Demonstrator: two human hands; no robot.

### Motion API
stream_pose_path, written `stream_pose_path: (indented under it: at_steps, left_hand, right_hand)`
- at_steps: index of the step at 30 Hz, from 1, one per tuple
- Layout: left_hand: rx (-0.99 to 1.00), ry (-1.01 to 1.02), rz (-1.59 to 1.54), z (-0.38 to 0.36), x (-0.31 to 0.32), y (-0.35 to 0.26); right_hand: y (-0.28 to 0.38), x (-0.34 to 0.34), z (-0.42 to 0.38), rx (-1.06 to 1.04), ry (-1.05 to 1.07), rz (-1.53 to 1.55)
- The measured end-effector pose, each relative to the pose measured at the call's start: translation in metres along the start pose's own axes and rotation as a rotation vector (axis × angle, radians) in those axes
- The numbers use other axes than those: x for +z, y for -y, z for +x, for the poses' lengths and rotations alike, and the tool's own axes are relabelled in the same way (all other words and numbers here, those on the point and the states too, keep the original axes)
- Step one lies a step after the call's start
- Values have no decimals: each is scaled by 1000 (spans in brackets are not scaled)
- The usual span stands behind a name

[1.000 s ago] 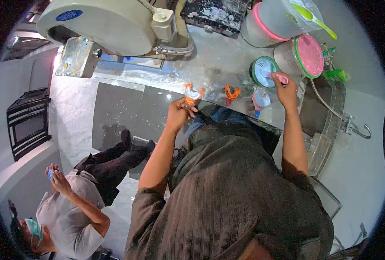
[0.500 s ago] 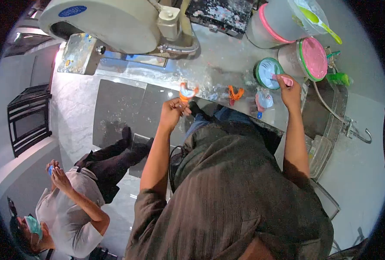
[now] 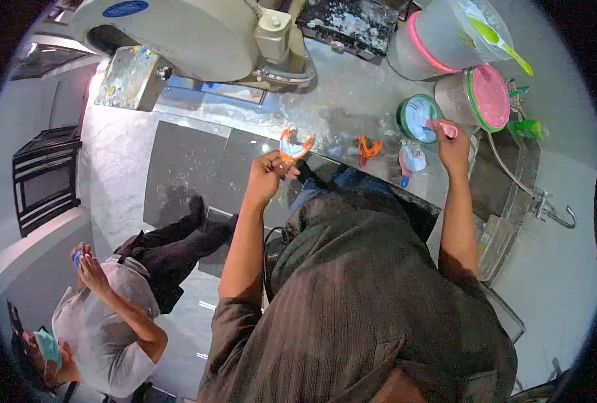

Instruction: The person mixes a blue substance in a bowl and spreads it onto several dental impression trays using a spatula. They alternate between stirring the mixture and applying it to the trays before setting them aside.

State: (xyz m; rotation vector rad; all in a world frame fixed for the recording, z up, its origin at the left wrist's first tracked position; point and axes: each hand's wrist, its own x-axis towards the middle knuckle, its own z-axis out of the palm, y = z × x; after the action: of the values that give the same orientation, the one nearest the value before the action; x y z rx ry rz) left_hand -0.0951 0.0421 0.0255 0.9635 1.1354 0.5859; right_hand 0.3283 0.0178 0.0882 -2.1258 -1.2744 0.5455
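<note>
My left hand (image 3: 266, 176) is closed on an orange U-shaped tray (image 3: 295, 146) with pale paste in it, held up at the worktop's front edge. At the right, my right hand (image 3: 451, 144) grips a pink-handled tool (image 3: 449, 129), whose far end reaches into a green bowl (image 3: 419, 115) of pale blue-white paste. A second orange U-shaped tray (image 3: 369, 146) lies on the worktop between my hands. Beside it, nearer the bowl, is another tray filled with pale material (image 3: 414, 160), with a blue handle end.
A large beige machine (image 3: 171, 33) and a stained box (image 3: 134, 79) stand at the back left. Behind the bowl are a pink-lidded tub (image 3: 490, 97) and a bucket (image 3: 409, 50). A tap (image 3: 547, 207) is at right. A masked person (image 3: 103, 316) stands at left, holding something blue.
The orange tray in my left hand has tilted, showing more of its paste-filled inside. My right hand has moved slightly, with the pink-handled tool still at the bowl. The view has shifted a little.
</note>
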Motion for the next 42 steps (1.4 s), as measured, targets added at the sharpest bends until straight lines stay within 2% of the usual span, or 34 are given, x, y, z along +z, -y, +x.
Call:
stream_pose_path:
  at_steps: [9, 11, 13, 17, 19, 20, 23, 27, 29, 33, 35, 37, 42]
  left_hand:
    - [108, 54, -82, 29, 47, -63]
    - [116, 90, -73, 53, 64, -81]
    - [242, 161, -151, 75, 83, -108]
    - [278, 190, -119, 131, 110, -143]
    - [199, 142, -75, 168, 117, -133]
    - [230, 86, -17, 186, 118, -119]
    - [157, 155, -108, 182, 121, -123]
    - [136, 72, -26, 187, 118, -120]
    - [174, 97, -72, 191, 118, -125]
    - [117, 30, -18, 192, 115, -124]
    - [219, 169, -93, 191, 120, -130]
    - [150, 115, -48, 187, 122, -129]
    - [196, 161, -64, 196, 123, -127]
  right_hand:
    - [6, -9, -4, 40, -86, -5]
    - [1, -9, -4, 27, -105, 0]
    - [-5, -5, -5, 24, -129, 33]
    - [-6, -2, -5, 51, -147, 55]
    - [3, -5, -7, 60, -168, 66]
    - [4, -5, -6, 80, -159, 65]
    - [2, -9, -2, 77, -165, 75]
    - [-8, -9, -6, 118, -170, 130]
    - [-11, -12, 5, 101, -168, 132]
    - [-4, -12, -3, 189, -121, 126]
    - [-5, -13, 6, 200, -132, 119]
    - [-6, -12, 5, 193, -126, 142]
    - [-4, -14, 3, 195, -120, 144]
